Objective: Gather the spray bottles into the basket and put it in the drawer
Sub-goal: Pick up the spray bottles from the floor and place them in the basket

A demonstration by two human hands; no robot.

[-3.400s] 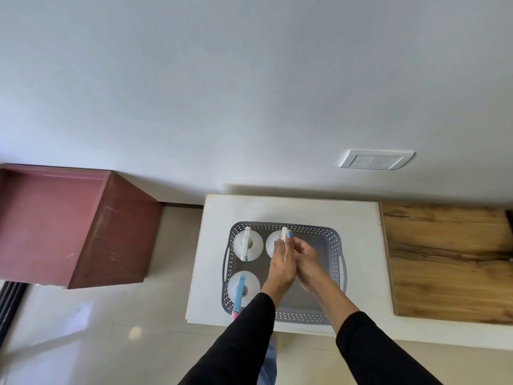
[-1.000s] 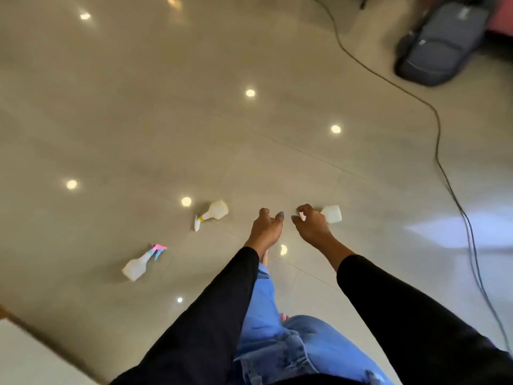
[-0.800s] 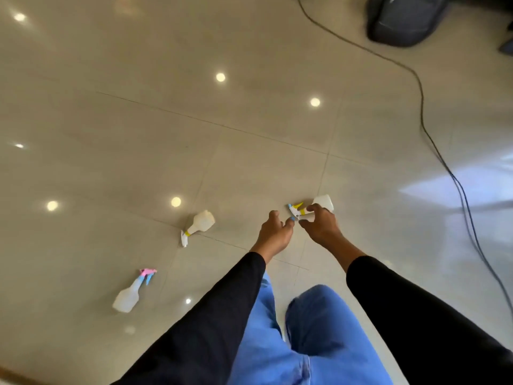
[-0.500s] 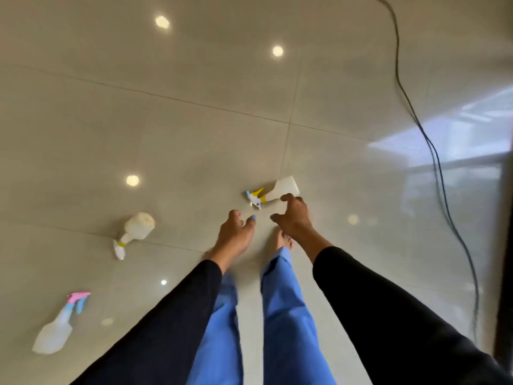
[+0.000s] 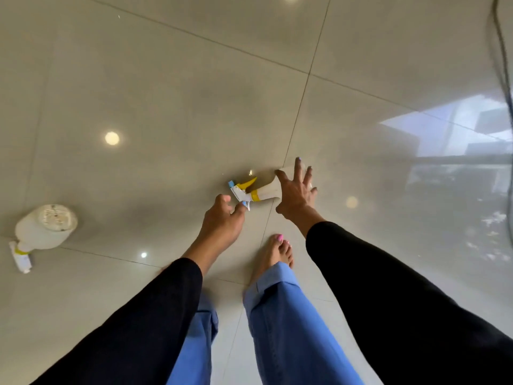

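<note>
On the floor [image 5: 166, 87], far left: 1 spray bottle [image 5: 44, 232] on its side. Near centre: left hand [image 5: 222, 220], fingers loosely curled beside second spray bottle [image 5: 256, 191]. Right hand [image 5: 295, 194], fingers spread over its body.

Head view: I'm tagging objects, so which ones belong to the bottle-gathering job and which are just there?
Job: spray bottle under the right hand; left hand; second spray bottle.
Just there: black cable; floor tiles.
</note>
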